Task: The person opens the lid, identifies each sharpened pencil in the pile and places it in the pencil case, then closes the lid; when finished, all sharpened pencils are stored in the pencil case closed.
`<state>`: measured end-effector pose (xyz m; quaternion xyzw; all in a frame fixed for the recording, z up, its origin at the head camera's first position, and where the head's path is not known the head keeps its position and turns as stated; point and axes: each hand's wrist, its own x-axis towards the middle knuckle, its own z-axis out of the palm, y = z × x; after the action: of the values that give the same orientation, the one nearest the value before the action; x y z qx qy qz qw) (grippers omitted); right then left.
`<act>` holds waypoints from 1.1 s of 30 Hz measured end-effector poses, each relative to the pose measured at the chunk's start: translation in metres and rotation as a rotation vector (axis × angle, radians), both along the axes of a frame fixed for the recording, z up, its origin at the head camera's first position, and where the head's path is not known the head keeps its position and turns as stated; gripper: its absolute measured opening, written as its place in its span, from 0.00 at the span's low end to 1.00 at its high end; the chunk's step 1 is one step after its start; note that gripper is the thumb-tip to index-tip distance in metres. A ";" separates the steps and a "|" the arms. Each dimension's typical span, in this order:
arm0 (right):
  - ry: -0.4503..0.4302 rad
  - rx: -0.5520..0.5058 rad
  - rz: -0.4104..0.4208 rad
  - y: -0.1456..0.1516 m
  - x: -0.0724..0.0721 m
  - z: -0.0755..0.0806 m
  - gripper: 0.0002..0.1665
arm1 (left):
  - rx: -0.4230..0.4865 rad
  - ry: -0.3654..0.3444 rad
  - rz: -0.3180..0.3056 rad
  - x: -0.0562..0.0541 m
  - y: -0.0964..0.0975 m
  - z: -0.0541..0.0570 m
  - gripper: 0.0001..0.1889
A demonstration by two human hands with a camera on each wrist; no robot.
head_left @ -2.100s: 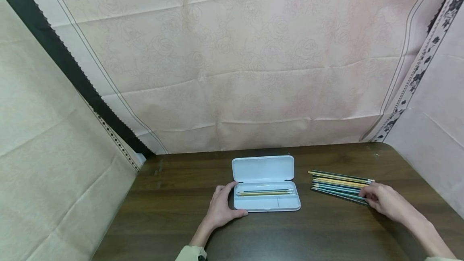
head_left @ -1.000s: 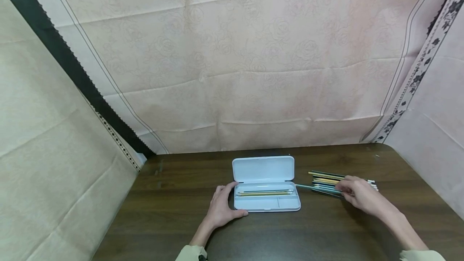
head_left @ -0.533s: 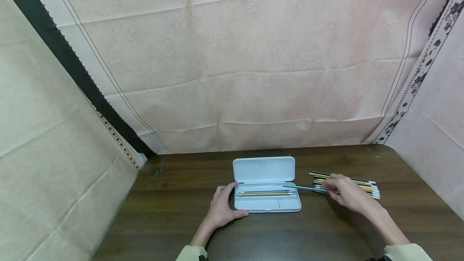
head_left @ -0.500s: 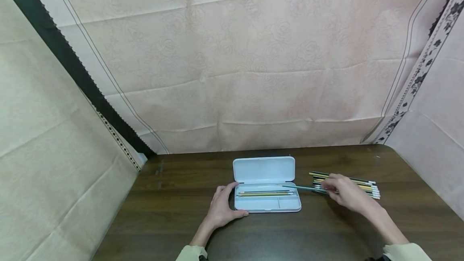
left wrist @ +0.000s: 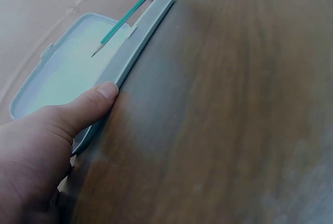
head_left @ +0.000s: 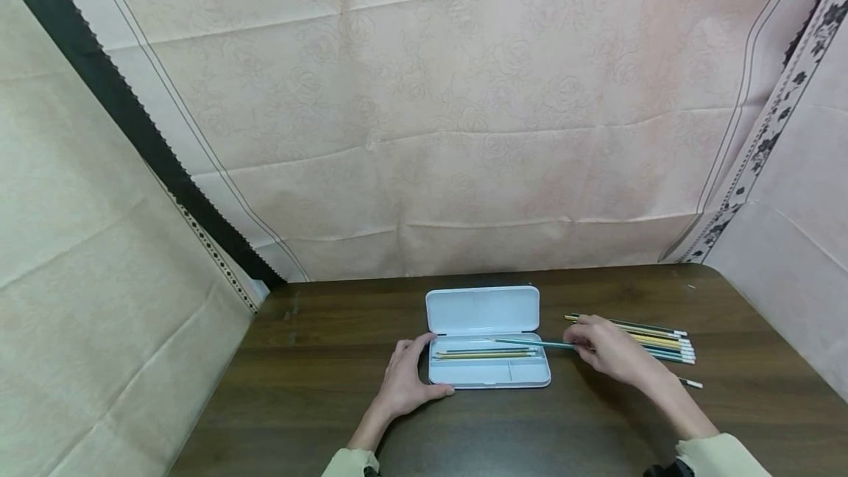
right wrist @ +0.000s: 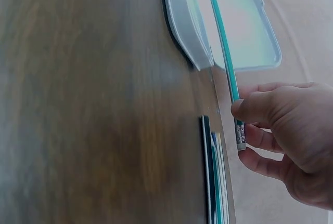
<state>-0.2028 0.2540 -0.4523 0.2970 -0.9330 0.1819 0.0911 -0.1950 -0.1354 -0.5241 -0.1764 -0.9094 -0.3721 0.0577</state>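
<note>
A light blue pencil case [head_left: 477,374] lies with its lid up, several pencils [head_left: 483,353] in its tray. My left hand [head_left: 407,380] holds the case at its left end, thumb at the front corner and fingers at the back. In the left wrist view the thumb [left wrist: 91,104] presses on the case's front wall. My right hand [head_left: 609,348] pinches a teal pencil [head_left: 530,343] near its eraser end. That pencil [right wrist: 225,47] points left, its sharpened tip over the case. In the right wrist view the thumb and fingers [right wrist: 260,130] close around its back end.
Several loose pencils [head_left: 662,341] lie side by side on the wooden table [head_left: 318,403], behind and under my right hand. A dark pencil [head_left: 690,383] lies nearer me, mostly hidden by the forearm. Patterned cloth [head_left: 464,131] hangs behind the table.
My right hand has drawn the teal pencil out of the loose group and carried it left, until its tip is over the case. My left hand stays on the case.
</note>
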 end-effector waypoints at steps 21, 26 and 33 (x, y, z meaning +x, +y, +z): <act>0.006 0.005 0.062 -0.045 -0.007 -0.003 0.14 | -0.012 -0.005 0.007 0.000 0.000 -0.001 0.50; 0.010 0.016 0.057 -0.053 -0.008 -0.005 0.13 | -0.007 -0.006 0.005 0.000 0.000 -0.001 0.50; 0.036 0.008 0.092 -0.061 -0.008 -0.007 0.12 | -0.004 -0.003 0.005 0.000 0.000 0.000 0.50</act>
<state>-0.2110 0.1932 -0.4597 0.3432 -0.9173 0.1767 0.0982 -0.1947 -0.1352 -0.5243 -0.1738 -0.9107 -0.3705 0.0567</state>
